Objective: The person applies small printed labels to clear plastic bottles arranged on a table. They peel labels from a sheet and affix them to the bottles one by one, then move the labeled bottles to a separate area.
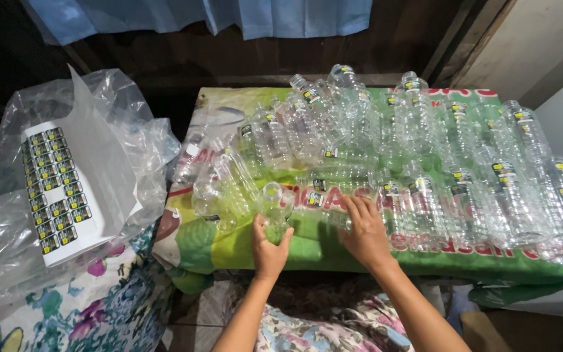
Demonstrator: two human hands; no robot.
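Both forearms rise from the bottom centre of the frame. The left hand (270, 246) wraps its fingers around a clear plastic bottle (272, 207) lying at lower centre on the green-covered tabletop (242, 251). The right hand (363, 229) lies flat, fingers spread, pressing on neighbouring labelled bottles (425, 163). A sticker sheet (57, 192) rests on crumpled plastic (125, 150) at left.
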